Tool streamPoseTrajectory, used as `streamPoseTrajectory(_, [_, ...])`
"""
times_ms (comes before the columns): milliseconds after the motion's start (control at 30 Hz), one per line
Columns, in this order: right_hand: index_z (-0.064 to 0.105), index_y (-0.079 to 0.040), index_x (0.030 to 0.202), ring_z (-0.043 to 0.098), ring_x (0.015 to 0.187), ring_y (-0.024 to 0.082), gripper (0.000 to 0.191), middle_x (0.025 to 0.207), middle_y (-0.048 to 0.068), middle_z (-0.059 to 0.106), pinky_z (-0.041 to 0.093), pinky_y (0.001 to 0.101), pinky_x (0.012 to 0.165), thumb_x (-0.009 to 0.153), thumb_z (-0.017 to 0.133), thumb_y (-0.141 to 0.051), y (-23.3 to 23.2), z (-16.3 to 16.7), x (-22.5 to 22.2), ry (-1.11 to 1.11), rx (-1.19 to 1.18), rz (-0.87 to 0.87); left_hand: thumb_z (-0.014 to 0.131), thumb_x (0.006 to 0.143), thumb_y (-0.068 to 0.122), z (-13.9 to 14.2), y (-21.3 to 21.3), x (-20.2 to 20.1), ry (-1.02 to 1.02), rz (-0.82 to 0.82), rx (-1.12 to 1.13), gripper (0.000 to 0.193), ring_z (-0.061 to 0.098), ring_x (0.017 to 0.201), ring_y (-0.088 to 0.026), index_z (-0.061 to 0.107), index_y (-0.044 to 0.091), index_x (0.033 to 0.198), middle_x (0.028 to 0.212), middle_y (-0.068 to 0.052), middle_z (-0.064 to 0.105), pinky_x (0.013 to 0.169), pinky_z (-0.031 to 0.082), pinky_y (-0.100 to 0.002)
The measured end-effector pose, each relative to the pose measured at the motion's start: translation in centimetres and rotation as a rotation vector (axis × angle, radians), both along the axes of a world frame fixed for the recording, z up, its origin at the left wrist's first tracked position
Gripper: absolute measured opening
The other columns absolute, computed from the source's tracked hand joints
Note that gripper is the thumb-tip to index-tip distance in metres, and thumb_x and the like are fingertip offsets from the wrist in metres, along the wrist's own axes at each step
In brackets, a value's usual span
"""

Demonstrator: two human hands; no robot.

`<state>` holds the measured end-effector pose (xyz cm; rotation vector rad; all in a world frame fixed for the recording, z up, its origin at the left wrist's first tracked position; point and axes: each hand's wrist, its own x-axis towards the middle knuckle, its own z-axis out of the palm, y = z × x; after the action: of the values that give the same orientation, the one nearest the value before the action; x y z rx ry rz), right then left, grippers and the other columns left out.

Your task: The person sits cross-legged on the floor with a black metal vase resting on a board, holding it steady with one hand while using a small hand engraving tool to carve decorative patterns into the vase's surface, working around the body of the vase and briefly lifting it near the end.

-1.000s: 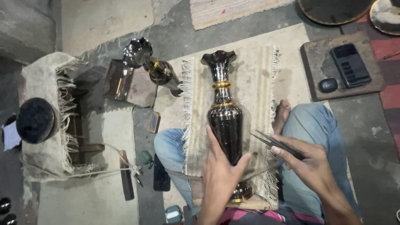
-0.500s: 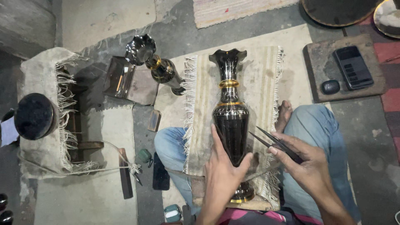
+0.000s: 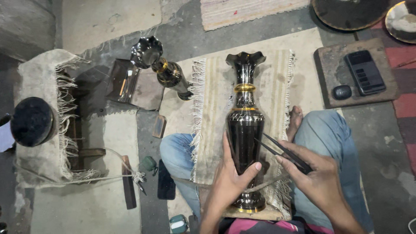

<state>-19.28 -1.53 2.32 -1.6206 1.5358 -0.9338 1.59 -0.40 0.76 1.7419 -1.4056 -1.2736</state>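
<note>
While the fringed striped mat [image 3: 216, 108] spreads across the person's lap and out over the floor, it carries the dark metal vase [image 3: 245, 125], which lies lengthwise on it with its fluted mouth at the far end and its round foot near the body. A gold band rings the neck, and a patterned band runs round the shoulder; the wide belly below it looks dark and plain, though fine marks would be too small to tell from here. So the work on the belly seems, at a guess, at an early or middle stage, with most of that surface yet to be treated.

At far left a second dark vase [image 3: 162, 69] lies tipped on the floor, just beside the mat's left fringe. On the right, well apart, a flat board [image 3: 329, 78] holds a dark phone [image 3: 365, 72] and a small dark oval object [image 3: 342, 92].

Nearer, the left hand [image 3: 232, 184] cups the vase's belly, fingers curled loosely round it with the thumb across its front, steadying it. To its right, the right hand [image 3: 318, 177] is closed round the handle end of a pair of slim dark tweezer-like prongs [image 3: 277, 149], whose tips point at the belly, close to it; whether they touch the metal I cannot tell.
</note>
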Motion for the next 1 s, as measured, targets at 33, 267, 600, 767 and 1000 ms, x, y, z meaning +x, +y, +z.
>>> streamPoseTrajectory(33, [0.074,-0.005,0.121,0.078,0.087,0.010,0.042,0.102,0.010,0.082,0.062,0.0238,0.074,0.079,0.079,-0.007,0.1,0.1,-0.1,0.017,0.000,-0.003,0.075,0.084,0.042,0.2,0.3,-0.3,-0.029,0.012,0.029,0.116,0.062,0.127,-0.044,-0.001,0.005,0.163,0.138,-0.032,0.058,0.106,0.048,-0.044])
streamPoseTrajectory(267, [0.075,-0.007,0.119,0.078,0.080,0.009,0.042,0.099,0.010,0.082,0.060,0.0246,0.069,0.078,0.080,-0.007,0.6,0.2,-0.4,0.066,0.009,-0.028,0.074,0.091,0.027,1.8,2.9,-1.6,-0.308,-0.157,-0.357,0.077,0.035,0.141,-0.057,0.040,0.022,0.159,0.166,-0.036,0.010,0.111,0.037,-0.056])
streamPoseTrajectory(600, [0.075,-0.006,0.120,0.075,0.076,0.007,0.043,0.091,0.009,0.082,0.058,0.0227,0.068,0.077,0.081,-0.006,1.1,-0.6,-0.7,0.019,-0.017,-0.025,0.074,0.090,0.024,1.8,2.8,-1.8,-0.317,-0.195,-0.365,0.075,0.031,0.142,-0.060,0.043,0.025,0.158,0.164,-0.039,0.006,0.112,0.035,-0.057])
streamPoseTrajectory(767, [0.075,-0.005,0.119,0.074,0.072,0.007,0.043,0.088,0.008,0.082,0.058,0.0225,0.065,0.077,0.082,-0.006,1.2,-0.5,-0.7,0.023,-0.002,-0.038,0.074,0.091,0.025,1.7,2.8,-2.0,-0.300,-0.187,-0.353,0.074,0.031,0.142,-0.060,0.042,0.025,0.158,0.165,-0.039,0.005,0.111,0.035,-0.057])
streamPoseTrajectory(1000, [0.075,-0.005,0.120,0.073,0.071,0.004,0.043,0.087,0.007,0.082,0.057,0.0210,0.062,0.077,0.081,-0.006,1.1,-0.1,-0.9,0.032,0.006,-0.027,0.073,0.091,0.026,1.7,2.7,-2.3,-0.321,-0.191,-0.341,0.074,0.033,0.140,-0.060,0.041,0.027,0.158,0.165,-0.039,0.005,0.109,0.036,-0.057])
